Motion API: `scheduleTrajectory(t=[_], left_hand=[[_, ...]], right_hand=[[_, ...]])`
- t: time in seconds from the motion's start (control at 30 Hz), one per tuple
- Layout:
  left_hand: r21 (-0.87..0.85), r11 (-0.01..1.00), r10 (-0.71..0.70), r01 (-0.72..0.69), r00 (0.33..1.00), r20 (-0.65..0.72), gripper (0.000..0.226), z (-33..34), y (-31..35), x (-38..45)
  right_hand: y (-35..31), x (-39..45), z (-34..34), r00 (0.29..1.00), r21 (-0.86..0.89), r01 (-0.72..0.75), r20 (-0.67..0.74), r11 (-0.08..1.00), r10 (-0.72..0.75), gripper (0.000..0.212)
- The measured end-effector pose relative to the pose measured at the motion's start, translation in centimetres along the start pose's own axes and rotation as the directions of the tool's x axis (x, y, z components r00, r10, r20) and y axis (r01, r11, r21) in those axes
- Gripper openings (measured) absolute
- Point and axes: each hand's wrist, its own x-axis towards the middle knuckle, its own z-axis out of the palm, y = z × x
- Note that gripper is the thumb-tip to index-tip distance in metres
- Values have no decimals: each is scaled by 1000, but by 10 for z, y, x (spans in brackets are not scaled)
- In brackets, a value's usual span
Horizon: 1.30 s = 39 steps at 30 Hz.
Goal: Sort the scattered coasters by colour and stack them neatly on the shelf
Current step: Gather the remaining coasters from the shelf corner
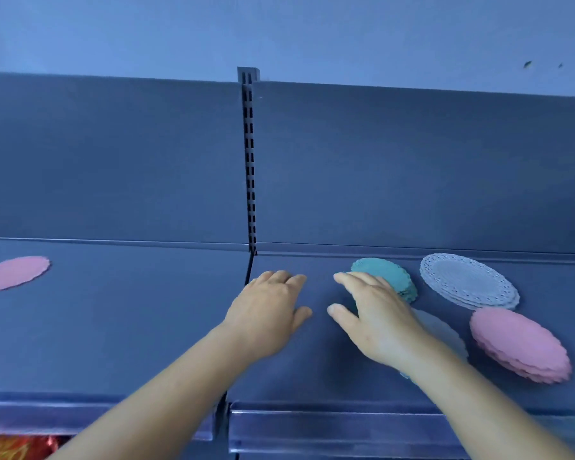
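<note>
- Both hands reach forward over the blue shelf (146, 327), palms down, with bare forearms coming in from the bottom edge.
- Left hand (268, 313) lies flat on the bare shelf just right of the seam between the two shelf boards, fingers straight and together, thumb out to the right; it holds nothing.
- Right hand (374, 318) is spread and relaxed, fingers pointing up and to the left, thumb out toward the left hand; the two thumbs are near each other but apart. It grips nothing that can be seen.
- Under the right wrist and forearm lies a pale white coaster (445, 333), mostly hidden by the arm.
- Pink stack (520, 345) of scalloped coasters sits at the right, nearest the front of the shelf, just beside the pale coaster.
- Teal stack (387, 275) sits just beyond the right hand's fingers, partly covered by them; whether the fingers touch it cannot be told.
- White lace stack (468, 280) lies right of the teal one, close behind the pink stack.
- Single pink coaster (14, 272) lies alone far to the left on the other shelf board, well apart from the rest.
- Slotted upright post (249, 161) rises at the seam against the blue back panel (113, 161).
</note>
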Motion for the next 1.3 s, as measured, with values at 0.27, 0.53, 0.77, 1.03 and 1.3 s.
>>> scheduleTrajectory(t=[0.27,0.53,0.77,1.03,1.3], left_hand=[[-8,982,-189,189,979,-70,53,-23,-69,-84],[0,952,-305,307,944,-122,54,-53,-159,-158],[-11,944,-328,330,933,-149,54,-84,-245,-217],[-17,915,-400,403,902,-160,55,-109,-327,-259],[-17,854,-514,520,838,-184,54,-123,-400,-264]], right_hand=[[-78,-11,37,982,55,173,68,983,-176,54],[-189,-12,84,959,124,260,86,958,-271,51],[-292,-11,123,952,147,285,71,947,-297,51],[-374,3,150,943,136,307,91,942,-320,50],[-421,56,176,924,93,331,172,939,-343,52]])
